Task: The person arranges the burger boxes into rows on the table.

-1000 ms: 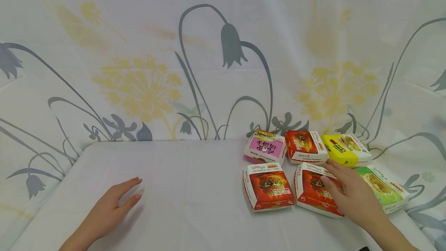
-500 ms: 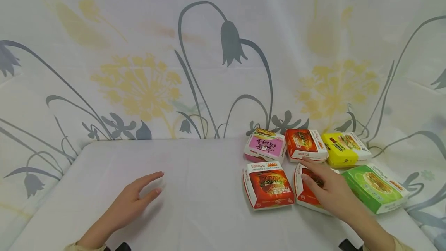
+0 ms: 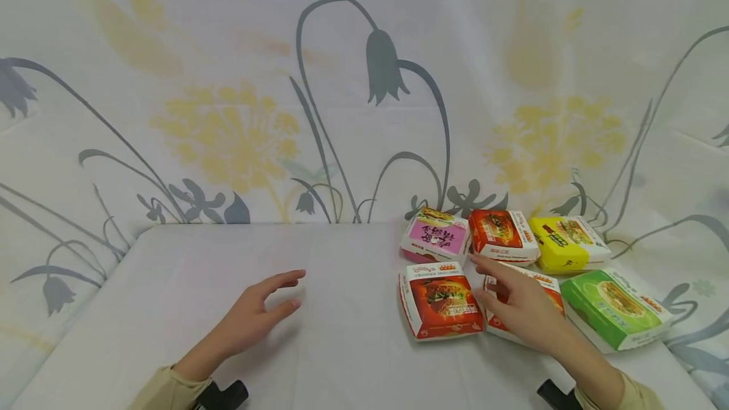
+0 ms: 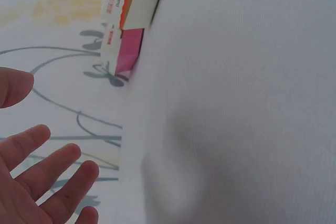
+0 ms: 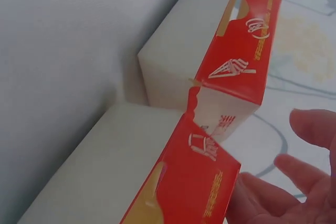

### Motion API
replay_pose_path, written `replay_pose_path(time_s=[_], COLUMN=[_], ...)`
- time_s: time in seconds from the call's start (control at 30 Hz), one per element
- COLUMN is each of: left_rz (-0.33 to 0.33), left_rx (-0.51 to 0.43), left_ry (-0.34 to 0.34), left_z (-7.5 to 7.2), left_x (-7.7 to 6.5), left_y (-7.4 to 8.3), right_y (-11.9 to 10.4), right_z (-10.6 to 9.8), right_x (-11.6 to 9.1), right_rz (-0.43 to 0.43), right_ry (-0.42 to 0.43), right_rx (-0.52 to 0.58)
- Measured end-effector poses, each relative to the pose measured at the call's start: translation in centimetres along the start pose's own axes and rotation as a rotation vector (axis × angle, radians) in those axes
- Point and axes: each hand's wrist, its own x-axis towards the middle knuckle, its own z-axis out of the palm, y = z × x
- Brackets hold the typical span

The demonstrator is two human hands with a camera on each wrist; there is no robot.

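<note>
My left hand is over the white tabletop, left of the boxes, fingers extended and thumb apart, holding nothing. In the left wrist view, the fingers are spread. My right hand is over the front right red burger box and hides much of it. The right wrist view has the fingers loosely bent beside a red box side; whether they touch it I cannot tell. Left of this hand lies another red burger box.
Behind stand a pink box, a red box and a yellow box. A green box lies at the right. The tabletop is white, and a flower-printed cloth hangs behind it.
My left hand has moved right and slightly away from me. My right hand has shifted left across the front right red box, uncovering the green box. The boxes stay in place.
</note>
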Motion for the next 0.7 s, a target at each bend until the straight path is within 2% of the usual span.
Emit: replay_pose_path(time_s=[0.27, 0.47, 0.7], left_rz=[0.004, 0.054, 0.057], left_rx=[-0.106, -0.145, -0.17], left_ry=[-0.081, -0.12, -0.153], left_z=[1.9, 2.9, 3.7], left_x=[1.3, 1.8, 2.1], left_y=[0.7, 1.3, 1.9], right_y=[-0.4, -1.1, -1.6], right_z=[0.6, 1.0, 1.6], right_x=[0.8, 1.1, 1.3], right_rz=[0.011, 0.013, 0.0], right_ry=[-0.058, -0.092, -0.137], right_rx=[0.015, -0.001, -0.033])
